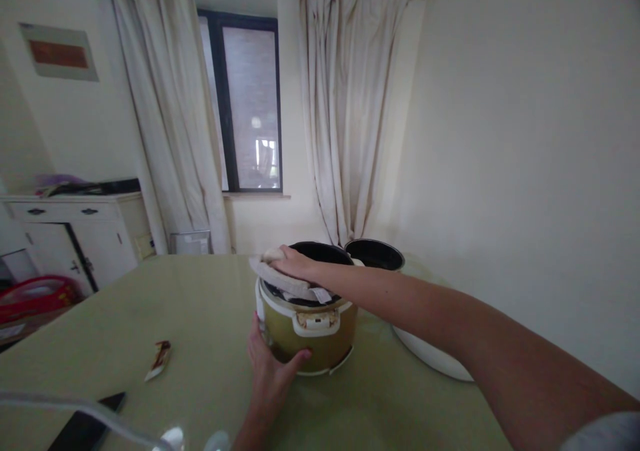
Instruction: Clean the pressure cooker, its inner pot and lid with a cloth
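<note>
A gold-green rice cooker [320, 344] with a white rim and front latch stands on the table, its dark interior facing up. My left hand [270, 367] grips the lower left side of its body, thumb across the front and fingers around the side. With my right hand [293, 264] I press a pale cloth [280, 279] onto the cooker's left rim. The cloth hangs partly inside the opening, and a white tag [321, 295] shows on it. My right forearm crosses over the cooker and hides part of its right side.
Behind the cooker at right is a black round pot [375, 254]. A white rounded piece [435, 354] lies under my right arm. On the table's left [200, 311] are a small wrapper [160, 359], a dark flat object [87, 424] and a pale cable [90, 407].
</note>
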Demonstrator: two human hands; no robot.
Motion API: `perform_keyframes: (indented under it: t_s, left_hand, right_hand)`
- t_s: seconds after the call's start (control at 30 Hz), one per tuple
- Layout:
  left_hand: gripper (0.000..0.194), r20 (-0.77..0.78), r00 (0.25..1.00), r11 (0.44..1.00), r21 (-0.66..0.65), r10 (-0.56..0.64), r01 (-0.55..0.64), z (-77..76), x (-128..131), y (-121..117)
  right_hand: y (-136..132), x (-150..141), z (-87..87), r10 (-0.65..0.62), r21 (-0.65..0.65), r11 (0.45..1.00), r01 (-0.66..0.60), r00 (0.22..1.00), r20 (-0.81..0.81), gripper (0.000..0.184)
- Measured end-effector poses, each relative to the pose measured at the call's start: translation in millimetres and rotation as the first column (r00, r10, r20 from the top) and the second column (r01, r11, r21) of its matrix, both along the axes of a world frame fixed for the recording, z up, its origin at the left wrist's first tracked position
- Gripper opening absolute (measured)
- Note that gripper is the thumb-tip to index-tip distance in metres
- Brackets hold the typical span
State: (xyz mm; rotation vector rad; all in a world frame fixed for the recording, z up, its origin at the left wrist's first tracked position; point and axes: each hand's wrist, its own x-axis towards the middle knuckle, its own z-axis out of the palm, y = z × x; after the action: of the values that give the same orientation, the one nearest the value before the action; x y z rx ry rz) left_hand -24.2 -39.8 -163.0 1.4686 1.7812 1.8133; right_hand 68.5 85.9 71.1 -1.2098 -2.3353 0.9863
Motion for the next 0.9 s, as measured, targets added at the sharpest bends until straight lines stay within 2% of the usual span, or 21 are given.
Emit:
perform_keyframes:
  t_s: [0.1, 0.2, 0.3, 0.37, 0.47, 0.53, 0.63, 0.67, 0.73, 0.8, 0.9]
  left_hand:
    - [0.142, 0.023, 1.0, 1.0, -0.002, -0.01, 0.01, -1.6, -2, 1]
    - [0.14, 0.032, 0.999, 1.0, 0.03, -0.009, 0.009, -6.6, -5, 6]
    - [0.141, 0.033, 0.999, 0.999, 0.04, -0.011, 0.01, -11.9, -9, 11]
    - [0.143, 0.026, 1.0, 1.0, 0.021, 0.0, -0.001, -12.9, -9, 12]
    - [0.142, 0.018, 1.0, 1.0, 0.0, 0.009, -0.009, -9.1, -7, 8]
    - [0.139, 0.016, 1.0, 1.0, 0.004, 0.001, -0.001, -4.8, -4, 5]
    - [0.138, 0.027, 1.0, 1.0, 0.017, -0.007, 0.007, -1.2, -1, 3]
    - [0.137, 0.04, 0.999, 1.0, 0.023, -0.013, 0.012, -1.5, -2, 3]
    - [0.137, 0.066, 0.998, 0.999, 0.037, -0.025, 0.023, -4.2, -4, 6]
    - [0.139, 0.069, 0.997, 0.999, 0.035, -0.037, 0.035, -8.7, -9, 10]
    - [0.143, 0.033, 0.999, 1.0, 0.004, -0.014, 0.014, -14.8, -14, 16]
  right_hand:
    - [-14, 28, 7.6, 0.112, -0.064, 0.992, -0.108, 0.991, 0.068, 0.056]
    - [-20, 67, 27.3, 0.278, -0.172, 0.953, -0.249, 0.945, 0.172, 0.056]
    - [-19, 91, 49.4, 0.376, -0.132, 0.926, -0.353, 0.887, 0.269, 0.053]
    - [-18, 90, 55.6, 0.391, -0.066, 0.918, -0.391, 0.864, 0.316, 0.049]
    - [-21, 65, 45.9, 0.351, 0.015, 0.93, -0.368, 0.899, 0.262, 0.04]
    - [-27, 42, 31.9, 0.249, 0.07, 0.961, -0.266, 0.95, 0.19, 0.037]
    - [-33, 21, 14.3, 0.04, 0.154, 0.986, -0.061, 0.99, 0.136, 0.05]
    - [-33, 20, 11.4, 0.021, 0.169, 0.985, -0.042, 0.992, 0.124, 0.054]
    - [-30, 30, 11.4, 0.108, 0.147, 0.981, -0.123, 0.989, 0.105, 0.052]
    - [-24, 50, 18.8, 0.261, 0.07, 0.96, -0.272, 0.956, 0.135, 0.042]
    - [-10, 81, 41.5, 0.385, -0.003, 0.911, -0.412, 0.847, 0.367, 0.036]
